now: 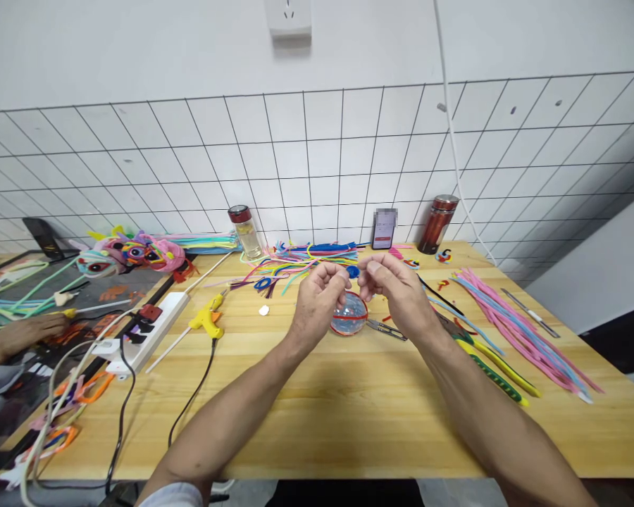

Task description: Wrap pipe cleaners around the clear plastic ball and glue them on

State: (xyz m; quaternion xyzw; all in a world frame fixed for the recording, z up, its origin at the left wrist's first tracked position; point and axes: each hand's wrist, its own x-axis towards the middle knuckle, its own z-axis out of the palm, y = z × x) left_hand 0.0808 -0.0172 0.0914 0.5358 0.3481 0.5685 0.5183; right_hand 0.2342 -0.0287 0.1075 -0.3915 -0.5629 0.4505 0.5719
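Observation:
Between my fingertips is a small, tight blue pipe cleaner coil (353, 272). My left hand (321, 299) pinches it from the left, with the fingers curled in. My right hand (394, 289) meets its other side with thumb and forefinger pressed together. Just below the hands, a clear ball (349, 324) banded with red rests on the table, partly covered by my left hand. Thread snips (388, 329) lie beside the ball, under my right wrist. Another blue coil (263, 283) lies farther left, near a white disc (264, 310).
Loose pipe cleaners (317, 255) spread at the back; a pink and blue bundle (518, 331) lies right, by green-yellow pliers (494, 373). A yellow glue gun (210, 317) and power strip (153, 331) with trailing cords occupy the left. Another person's hand (42, 329) works beyond.

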